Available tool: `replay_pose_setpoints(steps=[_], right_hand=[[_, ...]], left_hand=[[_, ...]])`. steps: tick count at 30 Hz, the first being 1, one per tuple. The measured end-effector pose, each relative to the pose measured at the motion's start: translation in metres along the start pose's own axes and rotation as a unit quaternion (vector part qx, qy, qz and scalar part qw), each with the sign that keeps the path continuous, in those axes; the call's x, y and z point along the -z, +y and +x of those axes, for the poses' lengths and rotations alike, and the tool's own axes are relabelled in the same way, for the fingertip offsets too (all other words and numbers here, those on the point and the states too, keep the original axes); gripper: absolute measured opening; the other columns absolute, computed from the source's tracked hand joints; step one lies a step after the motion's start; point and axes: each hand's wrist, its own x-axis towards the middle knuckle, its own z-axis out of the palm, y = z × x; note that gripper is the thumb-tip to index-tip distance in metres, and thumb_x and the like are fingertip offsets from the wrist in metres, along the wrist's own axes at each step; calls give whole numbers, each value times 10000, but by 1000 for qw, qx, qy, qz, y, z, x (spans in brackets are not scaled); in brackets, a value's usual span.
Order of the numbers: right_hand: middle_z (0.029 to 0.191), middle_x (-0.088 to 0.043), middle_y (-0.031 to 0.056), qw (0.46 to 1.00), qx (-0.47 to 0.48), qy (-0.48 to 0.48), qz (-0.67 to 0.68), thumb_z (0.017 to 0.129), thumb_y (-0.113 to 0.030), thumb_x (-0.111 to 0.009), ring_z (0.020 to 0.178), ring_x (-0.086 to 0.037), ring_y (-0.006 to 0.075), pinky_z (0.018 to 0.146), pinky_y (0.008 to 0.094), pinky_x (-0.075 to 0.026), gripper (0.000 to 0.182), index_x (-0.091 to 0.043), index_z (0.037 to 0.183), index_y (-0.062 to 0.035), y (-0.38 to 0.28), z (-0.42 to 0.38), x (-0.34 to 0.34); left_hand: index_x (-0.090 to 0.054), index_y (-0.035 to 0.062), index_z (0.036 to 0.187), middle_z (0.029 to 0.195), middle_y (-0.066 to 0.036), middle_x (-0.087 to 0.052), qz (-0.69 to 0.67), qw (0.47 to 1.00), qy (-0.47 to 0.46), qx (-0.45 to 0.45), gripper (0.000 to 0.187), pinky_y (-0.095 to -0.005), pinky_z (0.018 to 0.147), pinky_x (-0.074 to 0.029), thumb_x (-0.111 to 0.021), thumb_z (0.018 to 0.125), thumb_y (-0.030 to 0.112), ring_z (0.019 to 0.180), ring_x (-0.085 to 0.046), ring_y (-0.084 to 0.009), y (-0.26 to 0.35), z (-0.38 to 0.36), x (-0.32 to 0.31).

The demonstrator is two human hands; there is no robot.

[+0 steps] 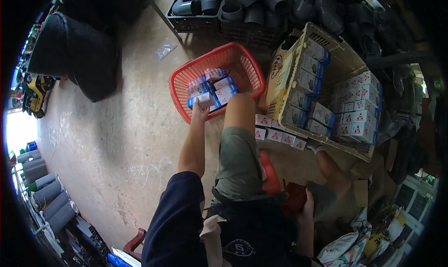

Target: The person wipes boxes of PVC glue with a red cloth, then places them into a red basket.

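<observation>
My left hand (200, 111) is closed on a small white and blue box (201, 100) at the near left side of a red plastic basket (181, 70). Several similar boxes (225, 90) lie inside the basket, some stacked. Down at my right side, my right hand (308, 205) is closed against a dark red object (294, 198), its fingers partly hidden; I cannot tell what that object is. A bright red piece (269, 172) shows beside my thigh.
A cream plastic crate (339, 46), tilted, holds many white and blue boxes (361, 108). More white boxes (275, 135) sit on the floor before it. Black crates of grey pipe fittings (207, 3) stand behind. A plastic bag (165, 48) lies on the floor; mesh rolls (46, 194) are at left.
</observation>
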Motion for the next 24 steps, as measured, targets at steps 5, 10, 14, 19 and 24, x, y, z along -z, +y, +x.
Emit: replay_pose_setpoints(steps=[5,10,14,19,24], right_hand=[[1201,-620,168,1000,-15,-11,-20,1011,-411,-468,1029,-641,298,895,419,-529,509,-506,1302,5,-7,-8,-8],[1180,-619,121,997,-14,-16,-69,1014,-402,-500,1055,-616,242,923,364,-493,483,-532,1297,-12,-6,8,2],[1136,-667,139,987,28,-11,-155,1018,-341,-499,1015,-656,254,892,358,-519,418,-574,1224,15,-9,33,4],[1165,-632,113,946,79,-64,-307,991,-436,-535,1066,-603,214,925,349,-451,510,-586,1251,0,-29,59,-6],[960,-705,99,838,171,-112,-506,991,-425,-536,902,-642,171,812,306,-487,458,-670,1097,0,-48,75,-19]], left_hand=[[-540,111,1307,1183,-89,-567,29,994,67,-87,444,-399,863,-475,-656,910,271,963,-567,-243,4,-8,-33],[-549,32,1333,1199,-62,-618,285,818,-204,-456,401,-283,926,-454,-622,964,172,1069,-576,-137,78,-289,-151],[-471,51,1290,1209,-114,-552,323,515,-349,-713,400,-355,910,-454,-579,955,242,1071,-543,-204,145,-474,-196],[-385,65,1304,1263,-131,-507,440,259,-493,-705,482,-394,940,-438,-584,925,286,1129,-518,-227,158,-605,-208],[-407,59,1285,1246,-130,-517,481,209,-422,-740,456,-391,937,-440,-589,918,261,1121,-524,-228,112,-616,-211]])
